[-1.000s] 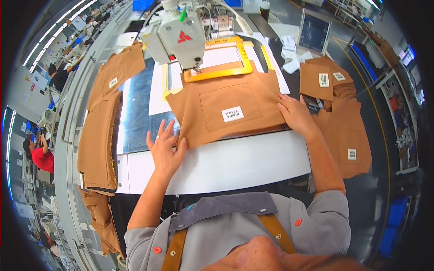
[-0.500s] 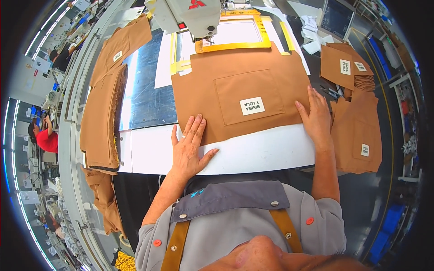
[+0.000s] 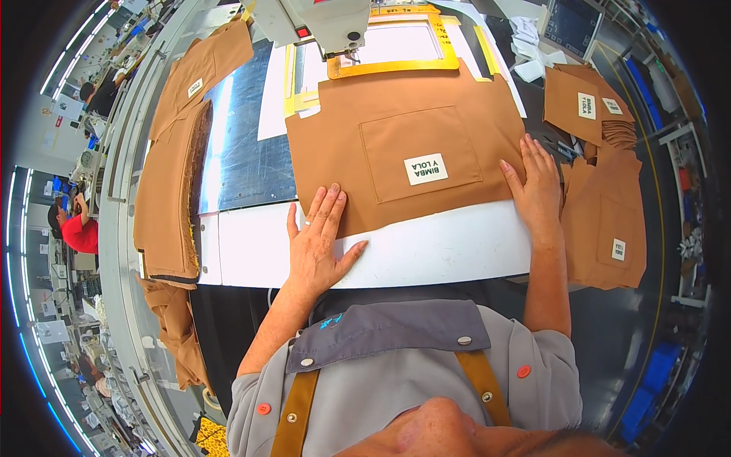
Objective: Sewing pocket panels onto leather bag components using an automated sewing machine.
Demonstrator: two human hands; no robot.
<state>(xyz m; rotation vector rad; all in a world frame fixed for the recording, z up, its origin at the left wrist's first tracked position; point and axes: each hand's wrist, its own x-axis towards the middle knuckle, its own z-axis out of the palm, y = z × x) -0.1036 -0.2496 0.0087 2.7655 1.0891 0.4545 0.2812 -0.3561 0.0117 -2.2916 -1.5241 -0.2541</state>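
A brown fabric panel (image 3: 335,145) lies flat across the middle of the bench (image 3: 426,259), its near edge running over the white surface, short of the bench's near edge. A pocket (image 3: 388,133) is stitched on the panel, with a white label (image 3: 426,169) at its near side.

The left hand (image 3: 318,244) rests palm down at the panel's near left corner, fingertips on the cloth and thumb on the white surface; its grip is spread, clamped on nothing. The right hand (image 3: 537,190) lies along the panel's right edge, thumb and fingers apart, that grip also loose.

At its far side the panel meets the near bar of a yellow frame (image 3: 396,68); whether it runs underneath, I cannot tell. A white sewing machine head (image 3: 324,27) stands over the frame's near left corner. A shiny metal plate (image 3: 247,145) shows left of the panel, and a stack of brown fabric (image 3: 164,206) lies along the bench's left edge. More labelled brown pieces (image 3: 605,206) sit beyond the right hand, toward the bench's right edge.
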